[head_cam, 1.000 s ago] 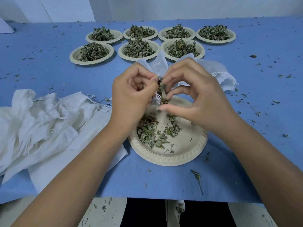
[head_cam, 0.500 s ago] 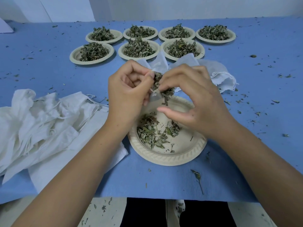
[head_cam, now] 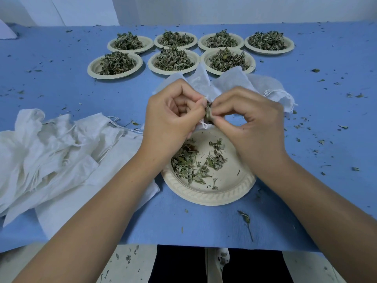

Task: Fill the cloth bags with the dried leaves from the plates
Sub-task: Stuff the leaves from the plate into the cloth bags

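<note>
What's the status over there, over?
Left hand pinches cloth bag open; right hand pinches dried leaves at its mouth. Near plate partly emptied. Nothing in the way.

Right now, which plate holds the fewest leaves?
The nearest plate, alone in front: only scattered leaves, bare bottom showing. The seven plates behind are heaped.
</note>
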Demonstrator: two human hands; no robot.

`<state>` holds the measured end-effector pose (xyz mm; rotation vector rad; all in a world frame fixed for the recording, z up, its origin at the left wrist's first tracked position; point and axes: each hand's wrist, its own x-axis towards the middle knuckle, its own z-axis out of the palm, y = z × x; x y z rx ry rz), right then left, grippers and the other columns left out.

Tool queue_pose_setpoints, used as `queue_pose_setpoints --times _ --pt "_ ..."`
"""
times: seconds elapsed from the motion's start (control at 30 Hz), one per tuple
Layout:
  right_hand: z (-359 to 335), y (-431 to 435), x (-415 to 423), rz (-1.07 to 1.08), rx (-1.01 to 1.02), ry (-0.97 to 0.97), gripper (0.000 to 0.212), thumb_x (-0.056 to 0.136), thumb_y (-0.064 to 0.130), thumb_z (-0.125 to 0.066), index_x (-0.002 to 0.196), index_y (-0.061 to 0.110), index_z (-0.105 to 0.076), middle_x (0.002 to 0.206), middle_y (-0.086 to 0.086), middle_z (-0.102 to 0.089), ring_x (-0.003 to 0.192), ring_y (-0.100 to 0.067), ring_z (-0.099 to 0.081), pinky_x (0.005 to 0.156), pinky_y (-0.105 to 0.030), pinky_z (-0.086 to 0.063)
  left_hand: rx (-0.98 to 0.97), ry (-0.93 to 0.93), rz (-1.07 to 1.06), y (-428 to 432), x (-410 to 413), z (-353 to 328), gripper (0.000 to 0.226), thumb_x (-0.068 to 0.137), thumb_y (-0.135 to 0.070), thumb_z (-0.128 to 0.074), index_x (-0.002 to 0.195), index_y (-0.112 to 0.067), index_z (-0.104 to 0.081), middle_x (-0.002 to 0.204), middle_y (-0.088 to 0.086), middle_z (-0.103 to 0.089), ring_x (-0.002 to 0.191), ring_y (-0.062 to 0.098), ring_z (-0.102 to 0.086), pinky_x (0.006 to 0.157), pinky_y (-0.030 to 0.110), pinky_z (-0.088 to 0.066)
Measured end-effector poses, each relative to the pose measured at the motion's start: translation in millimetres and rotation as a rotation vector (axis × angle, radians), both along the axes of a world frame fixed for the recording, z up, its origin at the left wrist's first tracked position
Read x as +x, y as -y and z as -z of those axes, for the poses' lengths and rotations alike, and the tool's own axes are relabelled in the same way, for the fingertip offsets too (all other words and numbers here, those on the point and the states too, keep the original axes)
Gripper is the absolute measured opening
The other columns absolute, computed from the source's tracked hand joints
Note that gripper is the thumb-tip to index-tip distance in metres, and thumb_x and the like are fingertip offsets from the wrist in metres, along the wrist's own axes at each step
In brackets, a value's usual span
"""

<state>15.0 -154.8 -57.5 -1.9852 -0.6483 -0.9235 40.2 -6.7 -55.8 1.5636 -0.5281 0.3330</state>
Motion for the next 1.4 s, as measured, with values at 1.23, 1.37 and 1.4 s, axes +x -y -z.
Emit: queue_pose_setpoints --times 1.23,1.37,1.4 --pt "-9.4 3.4 -5.6 -0.010 -0.473 -0.051 0.015 0.092 0.012 -0.046 0.092 0.001 -0.057 0.073 -0.003 -0.064 0.082 -0.030 -0.060 0.101 -0.006 -0.020 -0.037 0.029 -0.037 -1.0 -3.4 -5.9 0.025 0.088 0.001 -0.063 0.074 -0.017 -0.056 0.053 -0.009 -0.057 0.036 0.002 -0.046 0.038 0.014 -0.037" --pt "-11.7 7.5 -4.5 0.052 -0.339 0.181 0.029 0.089 0.006 -0.043 0.080 -0.003 -0.069 0.078 -0.011 -0.071 0.071 -0.024 -0.066 0.102 -0.037 -0.042 -0.053 0.019 0.011 -1.8 -3.9 -5.2 0.024 0.089 0.001 -0.063 0.073 -0.017 -0.056 0.051 -0.005 -0.056 0.035 0.004 -0.044 0.036 0.015 -0.036" --pt "-9.3 5.6 -3.2 0.024 -0.395 0.127 0.030 0.091 0.009 -0.043 0.083 -0.003 -0.070 0.082 -0.008 -0.070 0.076 -0.020 -0.066 0.106 -0.040 -0.039 -0.034 0.018 0.041 -1.6 -4.7 -5.5 0.023 0.089 0.001 -0.063 0.074 -0.015 -0.056 0.051 0.001 -0.055 0.035 0.005 -0.043 0.035 0.015 -0.035"
